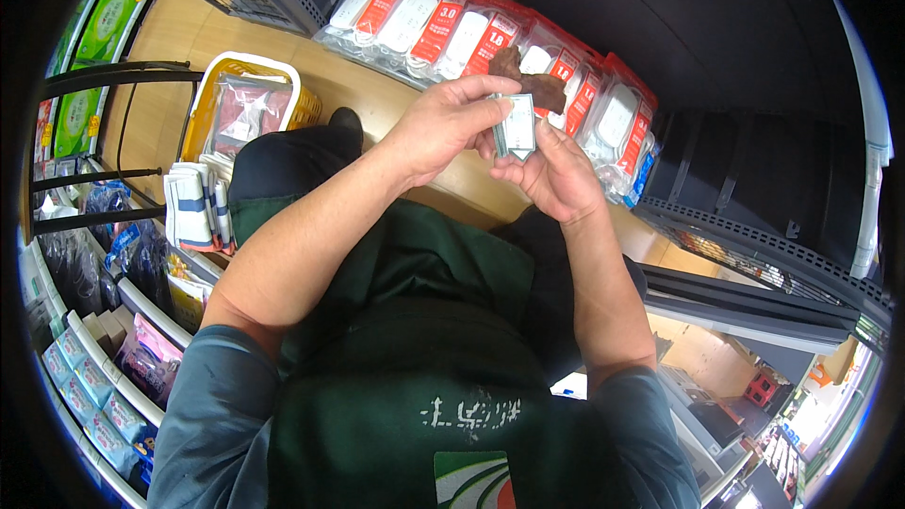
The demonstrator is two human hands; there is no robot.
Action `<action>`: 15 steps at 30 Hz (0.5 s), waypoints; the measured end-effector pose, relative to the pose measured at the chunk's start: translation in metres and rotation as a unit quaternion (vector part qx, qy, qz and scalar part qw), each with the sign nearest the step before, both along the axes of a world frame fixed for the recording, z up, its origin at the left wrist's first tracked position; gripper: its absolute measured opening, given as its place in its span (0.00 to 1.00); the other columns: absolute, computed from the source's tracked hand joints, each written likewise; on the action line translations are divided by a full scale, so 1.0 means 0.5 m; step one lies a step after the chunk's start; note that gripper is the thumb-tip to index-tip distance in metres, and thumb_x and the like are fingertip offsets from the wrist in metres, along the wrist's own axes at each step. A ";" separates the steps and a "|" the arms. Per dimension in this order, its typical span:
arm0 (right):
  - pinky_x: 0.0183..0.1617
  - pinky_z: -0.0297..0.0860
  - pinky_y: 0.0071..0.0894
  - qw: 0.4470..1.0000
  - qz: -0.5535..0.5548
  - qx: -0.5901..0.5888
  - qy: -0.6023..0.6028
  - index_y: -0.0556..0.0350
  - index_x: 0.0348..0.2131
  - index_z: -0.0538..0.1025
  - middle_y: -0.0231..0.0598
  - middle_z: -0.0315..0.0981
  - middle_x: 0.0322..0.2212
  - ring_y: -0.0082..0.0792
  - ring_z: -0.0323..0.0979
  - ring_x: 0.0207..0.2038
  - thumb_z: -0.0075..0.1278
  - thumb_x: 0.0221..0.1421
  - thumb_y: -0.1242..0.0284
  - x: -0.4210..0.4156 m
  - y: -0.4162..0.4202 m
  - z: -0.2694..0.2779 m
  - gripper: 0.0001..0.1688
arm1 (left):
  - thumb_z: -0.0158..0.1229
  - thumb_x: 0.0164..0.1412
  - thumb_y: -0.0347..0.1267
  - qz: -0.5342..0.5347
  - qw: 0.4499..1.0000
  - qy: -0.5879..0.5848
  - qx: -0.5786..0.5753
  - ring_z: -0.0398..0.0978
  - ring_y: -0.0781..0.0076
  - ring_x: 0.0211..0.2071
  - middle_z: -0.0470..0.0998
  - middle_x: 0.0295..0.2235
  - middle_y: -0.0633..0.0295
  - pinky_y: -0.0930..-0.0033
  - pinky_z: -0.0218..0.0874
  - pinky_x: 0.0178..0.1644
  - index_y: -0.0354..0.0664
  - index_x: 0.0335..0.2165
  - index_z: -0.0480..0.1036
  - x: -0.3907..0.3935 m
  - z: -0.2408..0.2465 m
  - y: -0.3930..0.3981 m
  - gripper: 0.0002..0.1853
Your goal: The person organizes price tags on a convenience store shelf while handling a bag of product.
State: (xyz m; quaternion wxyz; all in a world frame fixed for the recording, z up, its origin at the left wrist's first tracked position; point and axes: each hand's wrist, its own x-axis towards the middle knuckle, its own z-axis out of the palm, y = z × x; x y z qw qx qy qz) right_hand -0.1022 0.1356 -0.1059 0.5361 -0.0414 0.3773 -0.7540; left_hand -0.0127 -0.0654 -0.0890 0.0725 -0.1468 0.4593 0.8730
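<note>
A small stack of white printed cards (522, 124) is pinched between the thumb and fingers of my left hand (442, 127). My right hand (562, 173) steadies the same stack, its thumb at the right edge and its fingers beneath. The cards bear writing and are slightly fanned at the bottom. Just beyond my fingertips is a crumpled brown cloth (541, 90); whether a finger touches it I cannot tell. Behind it stands a row of bagged white power strips (463, 46) with red labels, partly covered by the cloth and my hands.
At left, a yellow basket (305, 107) holds plastic-wrapped goods, with folded striped towels (191, 205) near it. Black metal bars (99, 220) reach in beside the towels. Shelves with packaged wipes (88, 382) line the lower left. A dark perforated shelf edge (763, 244) runs along the right.
</note>
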 end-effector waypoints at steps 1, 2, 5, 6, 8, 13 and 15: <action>0.53 0.80 0.48 1.000 0.001 -0.001 0.001 0.61 0.59 0.70 0.44 0.77 0.47 0.36 0.80 0.43 0.40 0.77 0.58 0.000 0.000 -0.001 0.26 | 0.55 0.74 0.32 0.000 1.000 0.001 -0.001 0.75 0.78 0.38 0.80 0.45 0.61 0.74 0.68 0.40 0.37 0.59 0.73 0.000 0.000 0.000 0.19; 0.53 0.80 0.48 1.000 0.001 -0.002 0.002 0.61 0.59 0.70 0.44 0.77 0.47 0.36 0.80 0.43 0.40 0.77 0.58 0.000 0.000 -0.002 0.26 | 0.55 0.74 0.32 0.000 1.000 0.001 -0.001 0.75 0.78 0.38 0.80 0.45 0.61 0.74 0.68 0.40 0.37 0.59 0.73 0.001 0.000 -0.001 0.19; 0.53 0.80 0.48 1.000 0.002 -0.004 0.001 0.61 0.59 0.70 0.44 0.77 0.47 0.36 0.80 0.43 0.40 0.77 0.58 0.000 -0.001 -0.002 0.26 | 0.55 0.74 0.32 0.002 1.000 0.000 0.000 0.75 0.78 0.38 0.80 0.44 0.61 0.74 0.68 0.40 0.37 0.59 0.73 0.001 0.003 0.000 0.19; 0.52 0.80 0.48 1.000 0.003 -0.003 0.000 0.61 0.59 0.70 0.44 0.77 0.47 0.36 0.80 0.43 0.40 0.77 0.58 0.001 -0.001 -0.002 0.27 | 0.55 0.74 0.32 0.003 1.000 -0.001 0.001 0.75 0.78 0.38 0.80 0.44 0.61 0.74 0.68 0.40 0.37 0.59 0.73 0.001 0.004 0.000 0.19; 0.52 0.80 0.48 1.000 -0.002 0.003 0.001 0.61 0.59 0.69 0.44 0.77 0.47 0.36 0.80 0.43 0.40 0.77 0.58 0.002 -0.002 -0.002 0.27 | 0.55 0.74 0.32 0.003 1.000 0.002 0.003 0.75 0.78 0.38 0.80 0.44 0.61 0.74 0.68 0.40 0.37 0.59 0.73 0.000 0.003 0.000 0.19; 0.52 0.80 0.47 1.000 -0.005 0.004 0.001 0.61 0.60 0.69 0.43 0.77 0.47 0.35 0.80 0.43 0.40 0.77 0.58 0.003 -0.004 0.001 0.27 | 0.55 0.75 0.32 0.003 1.000 0.005 0.005 0.75 0.79 0.38 0.80 0.44 0.62 0.74 0.68 0.40 0.37 0.59 0.73 0.001 -0.001 0.000 0.19; 0.52 0.80 0.47 1.000 -0.005 0.005 0.000 0.61 0.59 0.69 0.43 0.77 0.47 0.35 0.80 0.42 0.39 0.77 0.58 0.003 -0.003 0.001 0.26 | 0.55 0.75 0.32 0.004 1.000 0.005 0.004 0.75 0.79 0.38 0.80 0.44 0.62 0.74 0.68 0.40 0.37 0.59 0.73 0.001 0.001 0.000 0.19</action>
